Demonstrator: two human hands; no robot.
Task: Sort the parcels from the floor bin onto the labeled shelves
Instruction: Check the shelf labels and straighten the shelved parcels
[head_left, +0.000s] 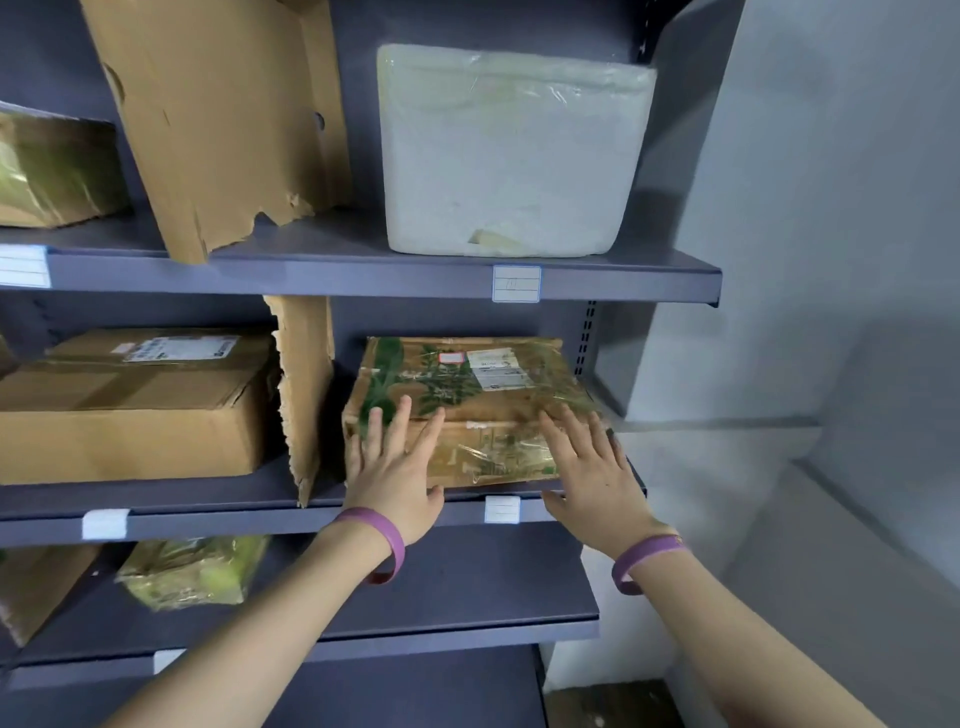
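A flat brown parcel (467, 384) with green leaf print, clear tape and a white shipping label lies on the middle shelf (234, 519), in its right bay. My left hand (395, 467) lies flat against the parcel's front left face, fingers straight and spread. My right hand (592, 462) presses flat on the front right corner, fingers straight as well. Both wrists wear purple bands. The floor bin is out of view.
A torn cardboard divider (306, 384) stands left of the parcel, with a brown box (130, 410) beyond it. The top shelf holds a white foam box (509, 150) and a tall cardboard sheet (223, 119). A yellow-green wrapped parcel (192, 571) lies on the lower shelf. A grey wall is at right.
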